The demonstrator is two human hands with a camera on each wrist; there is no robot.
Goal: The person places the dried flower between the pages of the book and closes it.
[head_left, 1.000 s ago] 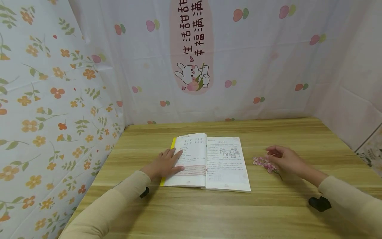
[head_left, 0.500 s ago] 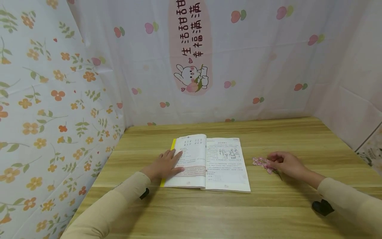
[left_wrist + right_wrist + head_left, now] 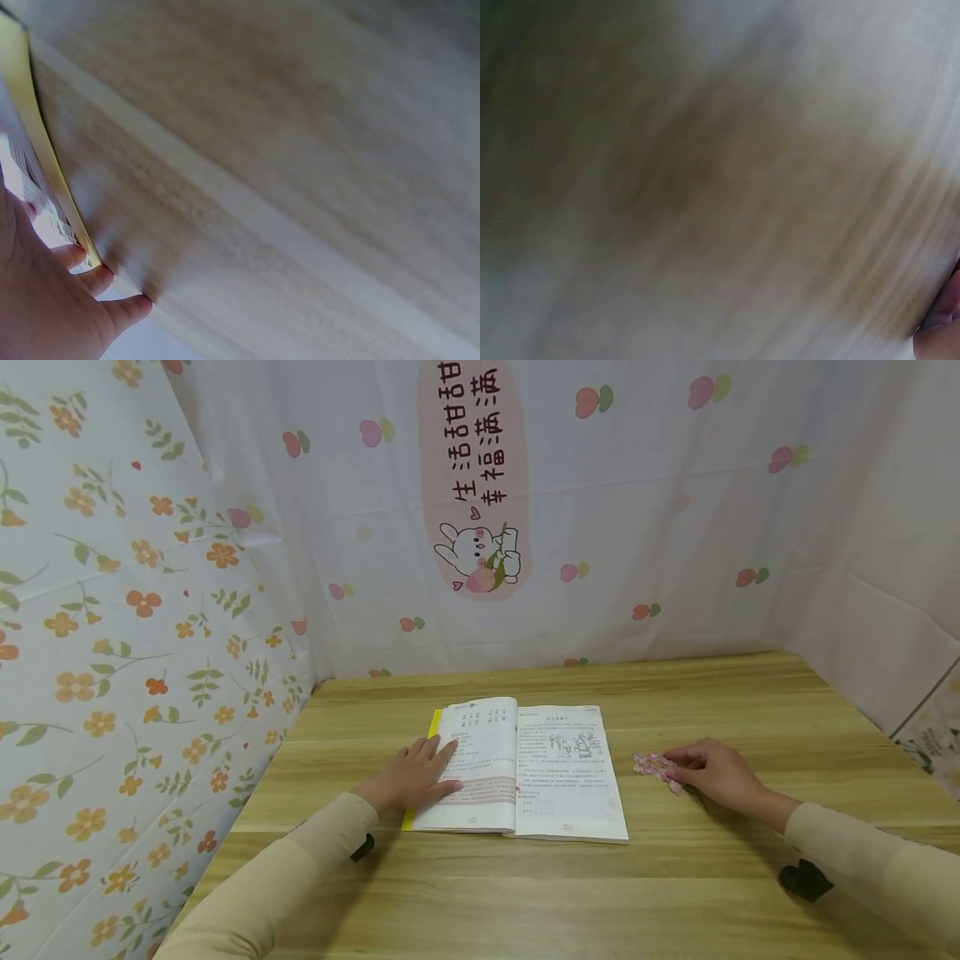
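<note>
An open book [image 3: 566,768] with printed pages and a yellow cover edge lies on the wooden table. Flat on its left page rests my left hand [image 3: 411,775], fingers spread and straight. The left wrist view shows that hand's fingertips [image 3: 135,304] past the yellow cover edge [image 3: 56,172], over the tabletop. To the right of the book, my right hand [image 3: 723,774] pinches a small sprig of pink flowers [image 3: 652,766] between thumb and index finger. Most of its stem is hidden by the hand. Only a bit of the right hand [image 3: 939,330] enters the blurred right wrist view.
The wooden table [image 3: 480,902] runs back to a white curtain [image 3: 660,510] with a rabbit print. A flower-patterned sheet [image 3: 135,652] hangs along the left. Beneath each forearm shows a small black object [image 3: 805,880].
My right hand has come down from above the flower sprig, and its thumb and index finger have closed on it. The left hand and the book have stayed in place.
</note>
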